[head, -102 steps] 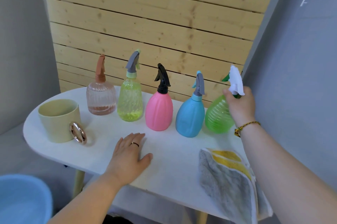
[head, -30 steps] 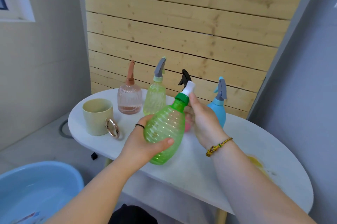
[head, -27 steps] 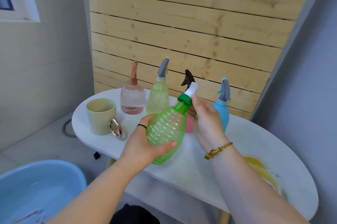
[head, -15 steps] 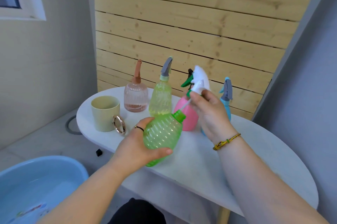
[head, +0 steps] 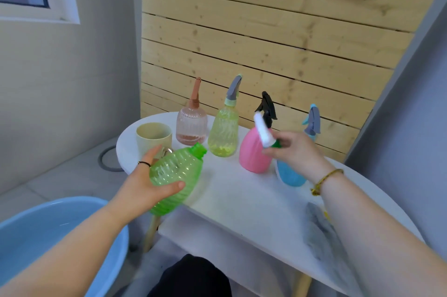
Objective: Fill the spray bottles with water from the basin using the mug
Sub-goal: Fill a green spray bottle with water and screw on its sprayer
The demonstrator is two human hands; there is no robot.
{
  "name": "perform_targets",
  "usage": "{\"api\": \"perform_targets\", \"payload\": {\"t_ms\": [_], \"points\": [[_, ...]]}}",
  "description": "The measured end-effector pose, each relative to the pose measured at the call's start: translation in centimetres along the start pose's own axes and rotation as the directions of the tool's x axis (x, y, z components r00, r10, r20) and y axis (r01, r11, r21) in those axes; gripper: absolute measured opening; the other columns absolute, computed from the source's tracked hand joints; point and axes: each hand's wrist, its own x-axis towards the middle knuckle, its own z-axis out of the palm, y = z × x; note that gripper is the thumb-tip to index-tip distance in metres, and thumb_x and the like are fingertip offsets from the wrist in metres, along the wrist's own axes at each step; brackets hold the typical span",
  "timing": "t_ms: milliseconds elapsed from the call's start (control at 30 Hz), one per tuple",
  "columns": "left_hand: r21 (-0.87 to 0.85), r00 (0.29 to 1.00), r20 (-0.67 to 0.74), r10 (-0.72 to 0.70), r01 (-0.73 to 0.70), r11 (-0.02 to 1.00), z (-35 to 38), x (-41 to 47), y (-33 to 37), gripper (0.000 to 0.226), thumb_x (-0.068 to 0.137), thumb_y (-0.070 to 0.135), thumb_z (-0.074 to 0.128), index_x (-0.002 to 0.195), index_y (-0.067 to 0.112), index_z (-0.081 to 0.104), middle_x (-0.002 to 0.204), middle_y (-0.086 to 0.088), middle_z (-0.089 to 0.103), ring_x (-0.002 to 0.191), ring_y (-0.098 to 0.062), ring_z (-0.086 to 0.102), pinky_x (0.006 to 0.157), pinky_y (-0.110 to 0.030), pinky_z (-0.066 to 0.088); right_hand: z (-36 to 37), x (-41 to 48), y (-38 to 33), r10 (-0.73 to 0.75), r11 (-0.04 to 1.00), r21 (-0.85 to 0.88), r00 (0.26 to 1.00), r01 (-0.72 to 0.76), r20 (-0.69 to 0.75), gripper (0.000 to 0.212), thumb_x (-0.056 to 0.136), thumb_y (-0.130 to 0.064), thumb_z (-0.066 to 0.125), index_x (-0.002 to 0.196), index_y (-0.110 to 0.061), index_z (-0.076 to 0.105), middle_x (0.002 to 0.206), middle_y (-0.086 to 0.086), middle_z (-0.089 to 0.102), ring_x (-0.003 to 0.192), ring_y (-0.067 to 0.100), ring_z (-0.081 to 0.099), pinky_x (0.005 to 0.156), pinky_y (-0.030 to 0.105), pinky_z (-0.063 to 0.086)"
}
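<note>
Your left hand [head: 147, 183] has its fingers curled round the body of the green spray bottle [head: 174, 175], held tilted over the near edge of the counter [head: 242, 195] with the open neck pointing to about 1 o'clock, so the mouth is free for pouring. Your right hand [head: 292, 149], at 3 o'clock from it, pinches the detached white spray head [head: 263, 133] well aside from the opening. The mug [head: 153, 137] stands at 11 o'clock of the bottle and the basin [head: 48, 236] at 7 o'clock, so scooping seems the next step.
</note>
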Motion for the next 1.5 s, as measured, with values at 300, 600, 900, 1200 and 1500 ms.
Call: {"api": "perform_targets", "payload": {"t_ms": [300, 600, 900, 1200, 1500], "points": [[-0.092, 0.981, -0.172, -0.093, 0.078, 0.993, -3.5, -1.5, -1.8, 0.1, 0.029, 0.057, 0.062, 0.124, 0.035, 0.039, 0.116, 0.003, 0.05, 0.103, -0.02, 0.051, 0.086, -0.032, 0.039, 8.0, -0.1, 3.4, 0.054, 0.763, -0.639, 0.976, 0.097, 0.213, 0.018, 0.081, -0.024, 0.054, 0.09, -0.012, 0.062, 0.081, 0.007, 0.06, 0.076, 0.027, 0.052, 0.053, 0.027, 0.033], [-0.153, 0.958, -0.25, -0.139, 0.102, 0.983, -5.5, -2.5, -3.4, 0.071, 0.075, 0.021, 0.073, 0.135, 0.021, 0.033, 0.118, -0.002, 0.048, 0.094, -0.02, 0.049, 0.079, -0.03, 0.037, 9.2, 0.1, 4.4, 0.054, 0.799, -0.588, 0.957, 0.13, 0.285, 0.025, 0.087, -0.031, 0.052, 0.104, -0.013, 0.057, 0.093, 0.005, 0.059, 0.079, 0.019, 0.048, 0.06, 0.026, 0.034], [-0.161, 0.941, -0.288, -0.177, 0.135, 0.978, -7.9, -3.0, -4.4, 0.078, 0.071, 0.03, 0.073, 0.137, 0.024, 0.03, 0.125, -0.009, 0.051, 0.093, -0.021, 0.05, 0.079, -0.03, 0.037, 10.1, 0.7, 0.4, -0.069, 0.893, -0.444, 0.997, 0.079, 0.039, 0.031, 0.091, -0.035, 0.048, 0.119, -0.022, 0.056, 0.121, -0.008, 0.058, 0.119, 0.016, 0.043, 0.108, 0.034, 0.021], [-0.135, 0.925, -0.315, -0.212, 0.177, 0.975, -10.8, -4.6, -5.1, 0.106, 0.049, 0.042, 0.073, 0.141, 0.031, 0.021, 0.116, 0.0, 0.049, 0.098, -0.018, 0.048, 0.083, -0.029, 0.036, 17.0, 2.0, -5.5, 0.071, 0.937, 0.318, 0.969, -0.146, 0.236, 0.032, 0.088, -0.026, 0.057, 0.114, -0.008, 0.053, 0.095, 0.0, 0.055, 0.08, 0.01, 0.051, 0.061, 0.018, 0.039], [-0.059, 0.869, -0.404, -0.286, 0.287, 0.956, -14.9, -6.9, -7.8, 0.118, 0.025, 0.062, 0.058, 0.136, 0.034, 0.03, 0.122, -0.004, 0.051, 0.105, -0.022, 0.051, 0.089, -0.034, 0.04, 19.2, 3.2, -6.5, 0.18, 0.861, 0.407, 0.93, -0.306, 0.319, 0.029, 0.093, -0.02, 0.047, 0.065, -0.011, 0.048, 0.058, 0.004, 0.051, 0.054, 0.014, 0.042, 0.05, 0.021, 0.034]]}}
